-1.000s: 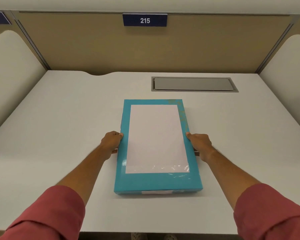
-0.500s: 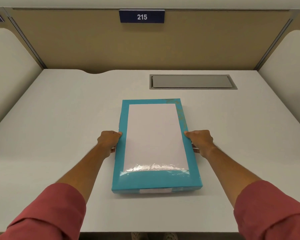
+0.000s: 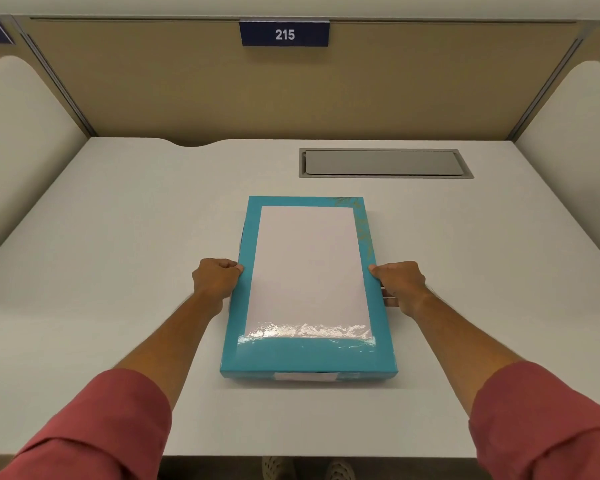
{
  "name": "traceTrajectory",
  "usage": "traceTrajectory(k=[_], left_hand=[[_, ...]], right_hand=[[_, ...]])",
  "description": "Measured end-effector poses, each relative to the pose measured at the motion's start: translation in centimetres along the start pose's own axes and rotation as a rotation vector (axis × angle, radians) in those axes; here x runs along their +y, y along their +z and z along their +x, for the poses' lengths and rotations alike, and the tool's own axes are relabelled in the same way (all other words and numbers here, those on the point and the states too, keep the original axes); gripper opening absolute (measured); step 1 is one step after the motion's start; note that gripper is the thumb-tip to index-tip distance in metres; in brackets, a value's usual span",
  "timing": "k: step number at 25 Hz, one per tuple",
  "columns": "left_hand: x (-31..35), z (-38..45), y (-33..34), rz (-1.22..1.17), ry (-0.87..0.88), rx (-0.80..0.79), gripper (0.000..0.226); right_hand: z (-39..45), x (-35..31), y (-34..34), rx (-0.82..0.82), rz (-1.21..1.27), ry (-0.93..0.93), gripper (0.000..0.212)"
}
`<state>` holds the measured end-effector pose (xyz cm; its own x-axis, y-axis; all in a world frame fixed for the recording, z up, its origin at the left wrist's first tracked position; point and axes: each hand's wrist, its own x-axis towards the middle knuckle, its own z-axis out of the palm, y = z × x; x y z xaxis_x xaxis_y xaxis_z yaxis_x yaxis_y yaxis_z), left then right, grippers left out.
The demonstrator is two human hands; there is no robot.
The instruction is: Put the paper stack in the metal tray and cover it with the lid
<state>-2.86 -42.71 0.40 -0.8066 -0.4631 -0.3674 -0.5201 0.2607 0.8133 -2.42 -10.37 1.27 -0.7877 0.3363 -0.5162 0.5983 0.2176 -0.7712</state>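
Two hands on a teal lid, mid-table.

Two red sleeves nearest, forearms reaching forward over the white table. Left hand clamped on the left long edge of the lid, thumb on top, fingers curled under and out of sight. Right hand gripping the right long edge likewise, with a sliver of metal tray peeking out just under the fingers. Lid glossy teal, white panel in the middle, lying flat and lengthwise away from the body. Paper stack hidden below, so cannot tell. Farther back, a grey hatch set flush in the table, then a tan partition with a blue sign reading 215.
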Motion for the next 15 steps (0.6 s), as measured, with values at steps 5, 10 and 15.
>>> traceTrajectory(k=[5, 10, 15], left_hand=[[-0.3, 0.2, 0.0, 0.022, -0.009, 0.0, 0.025], [-0.1, 0.0, -0.2, 0.119, 0.058, -0.013, 0.027], [1.4, -1.7, -0.2, 0.365, 0.289, 0.03, 0.042]], right_hand=[[-0.6, -0.2, 0.2, 0.035, -0.053, -0.03, 0.028], [-0.7, -0.1, 0.1, 0.026, -0.063, -0.039, 0.035], [-2.0, -0.7, 0.3, 0.199, -0.381, -0.238, 0.052]])
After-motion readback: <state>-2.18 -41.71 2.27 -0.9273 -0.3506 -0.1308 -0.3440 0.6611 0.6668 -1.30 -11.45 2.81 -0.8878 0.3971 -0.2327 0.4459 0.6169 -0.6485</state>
